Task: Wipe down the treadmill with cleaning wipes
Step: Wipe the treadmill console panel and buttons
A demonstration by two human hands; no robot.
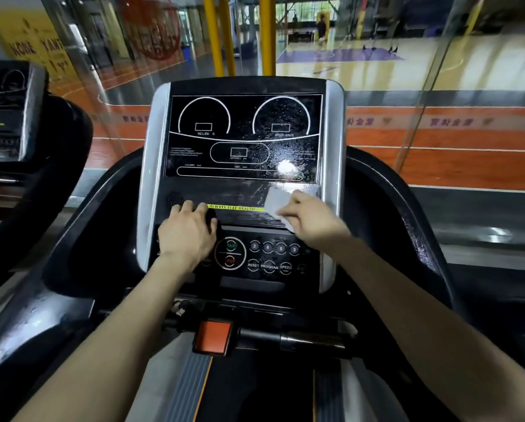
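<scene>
The treadmill console [243, 135] stands in front of me, a black display panel with silver side trims and wet streaks on its right half. My right hand [310, 217] pinches a white cleaning wipe [278, 204] and presses it against the strip just below the display, at the right end of a yellow label. My left hand [188, 233] rests on the console's ledge at the left, fingers curled over its edge, beside the round start/stop button [230, 253].
Black handrails [407, 208] curve out on both sides of the console. An orange safety key block [213, 336] sits below it, above the belt [255, 391]. Another treadmill [8, 111] stands to the left. A glass wall and a sports court lie ahead.
</scene>
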